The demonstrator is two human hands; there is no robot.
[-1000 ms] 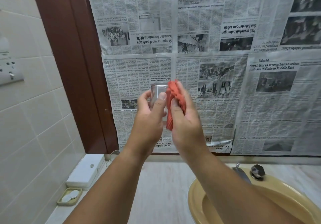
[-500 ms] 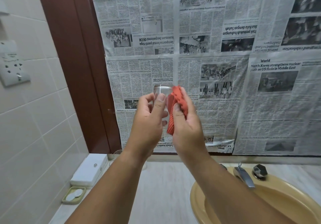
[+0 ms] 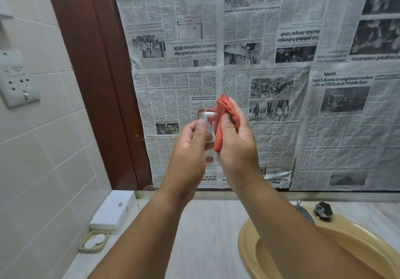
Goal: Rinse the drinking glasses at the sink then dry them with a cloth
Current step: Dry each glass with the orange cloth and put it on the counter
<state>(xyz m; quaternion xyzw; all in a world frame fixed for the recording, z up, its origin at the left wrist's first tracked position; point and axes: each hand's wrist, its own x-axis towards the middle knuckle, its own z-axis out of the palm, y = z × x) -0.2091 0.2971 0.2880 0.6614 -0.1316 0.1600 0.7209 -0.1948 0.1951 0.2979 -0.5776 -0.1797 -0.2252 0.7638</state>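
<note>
One wall socket (image 3: 19, 84) sat on the pale tiles at the far left, and right of it a dark brown door frame (image 3: 97, 84) ran down to the counter (image 3: 205, 235). Near the left wall a white box (image 3: 113, 210) lay on that counter, with a small green soap dish (image 3: 94, 241) just beside its near end. Moving right, your left hand (image 3: 190, 149) was raised in front of you, well above the counter, and it gripped the clear drinking glass (image 3: 207, 131): the thumb lay up the near side and the fingers curled round the far side. You held the glass roughly upright, left of the sink and in front of the newspaper (image 3: 281, 62) that covered the far wall. Touching the right side of the glass and reaching up to its top edge was the orange cloth (image 3: 225, 123), bunched up and pinched between the thumb and fingers of your right hand (image 3: 238, 146). Whether any of the cloth went inside the glass could not be told. Below your right forearm, at the near right, the yellow sink (image 3: 249, 242) was set into the counter, with the tap (image 3: 302, 208) partly hidden behind your arm and a dark faceted knob (image 3: 323, 210) just to the right of it on the sink's far rim.
</note>
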